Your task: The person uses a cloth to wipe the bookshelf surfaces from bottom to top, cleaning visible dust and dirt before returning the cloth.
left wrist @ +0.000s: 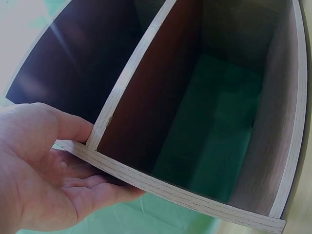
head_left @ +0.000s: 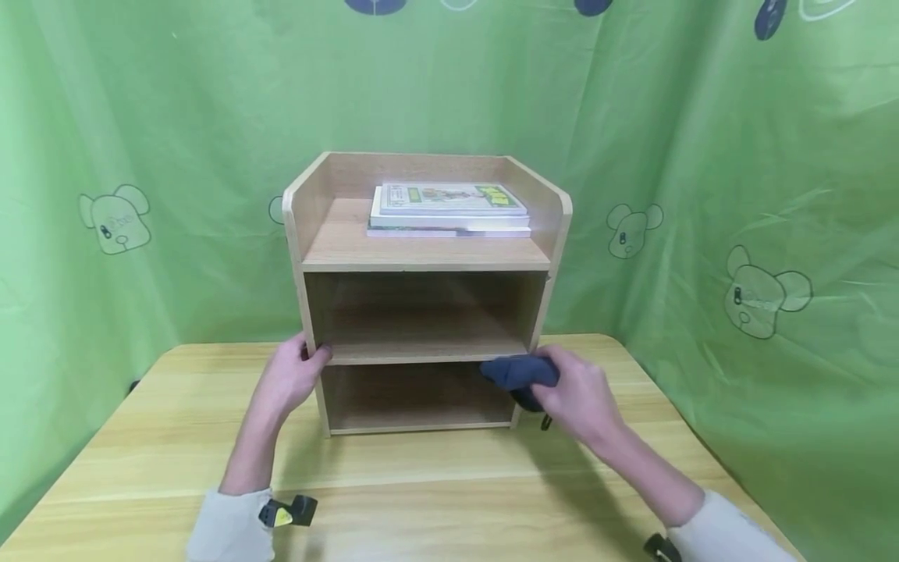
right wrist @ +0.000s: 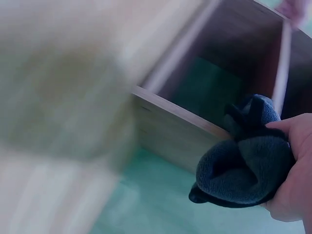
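A small wooden shelf unit (head_left: 428, 267) stands on the table. My left hand (head_left: 293, 375) grips its left side panel near the middle board; in the left wrist view, the thumb of that hand (left wrist: 44, 161) lies on the inner side and the fingers lie along the outer face. At the opposite side panel, my right hand (head_left: 579, 394) holds a bunched dark blue cloth (head_left: 520, 373) in front of the lower right opening. Close up in the right wrist view, the cloth (right wrist: 243, 168) looks fuzzy, folded over, with black parts along its edge.
Several stacked books (head_left: 449, 211) lie on the unit's top shelf, towards the right. A light wooden table (head_left: 421, 492) carries the unit. Green curtains (head_left: 449, 86) with cartoon bear outlines hang behind and at both sides.
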`<state>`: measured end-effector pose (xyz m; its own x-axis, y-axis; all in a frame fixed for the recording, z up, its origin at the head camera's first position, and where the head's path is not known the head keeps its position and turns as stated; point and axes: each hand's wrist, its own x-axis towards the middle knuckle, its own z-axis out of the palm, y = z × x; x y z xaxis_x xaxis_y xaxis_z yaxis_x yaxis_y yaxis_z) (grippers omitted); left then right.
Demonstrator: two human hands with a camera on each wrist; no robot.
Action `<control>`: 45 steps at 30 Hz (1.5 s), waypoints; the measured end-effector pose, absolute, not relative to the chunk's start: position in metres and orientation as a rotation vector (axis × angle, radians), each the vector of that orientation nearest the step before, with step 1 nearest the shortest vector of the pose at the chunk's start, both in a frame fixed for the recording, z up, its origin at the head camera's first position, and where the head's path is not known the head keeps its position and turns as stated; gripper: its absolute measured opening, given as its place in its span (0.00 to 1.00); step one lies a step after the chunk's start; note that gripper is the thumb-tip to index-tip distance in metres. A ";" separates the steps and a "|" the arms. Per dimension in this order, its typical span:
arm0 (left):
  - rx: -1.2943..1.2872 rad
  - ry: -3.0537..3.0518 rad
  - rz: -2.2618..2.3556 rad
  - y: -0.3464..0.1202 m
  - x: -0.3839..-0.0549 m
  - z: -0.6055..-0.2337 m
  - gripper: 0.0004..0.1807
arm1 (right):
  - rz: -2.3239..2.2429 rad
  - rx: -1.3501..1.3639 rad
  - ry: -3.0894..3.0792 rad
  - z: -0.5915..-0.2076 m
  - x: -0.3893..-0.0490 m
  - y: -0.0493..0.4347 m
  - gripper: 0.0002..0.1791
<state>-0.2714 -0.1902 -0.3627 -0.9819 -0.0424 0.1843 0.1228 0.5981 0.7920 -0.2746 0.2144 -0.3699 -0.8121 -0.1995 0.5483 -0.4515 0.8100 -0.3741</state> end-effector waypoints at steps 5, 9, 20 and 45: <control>-0.059 -2.639 -1.322 -0.190 -0.271 -0.365 0.20 | 0.725 0.438 -2.352 -0.335 -0.276 0.216 0.23; -0.056 -2.641 -1.328 -0.190 -0.272 -0.364 0.17 | 0.813 0.444 -2.240 -0.309 -0.278 0.216 0.23; -0.045 -2.638 -1.349 -0.189 -0.273 -0.363 0.14 | 0.788 0.512 -1.926 -0.247 -0.290 0.210 0.19; -0.045 -2.640 -1.338 -0.190 -0.273 -0.362 0.14 | 0.847 0.470 -1.849 -0.233 -0.296 0.201 0.18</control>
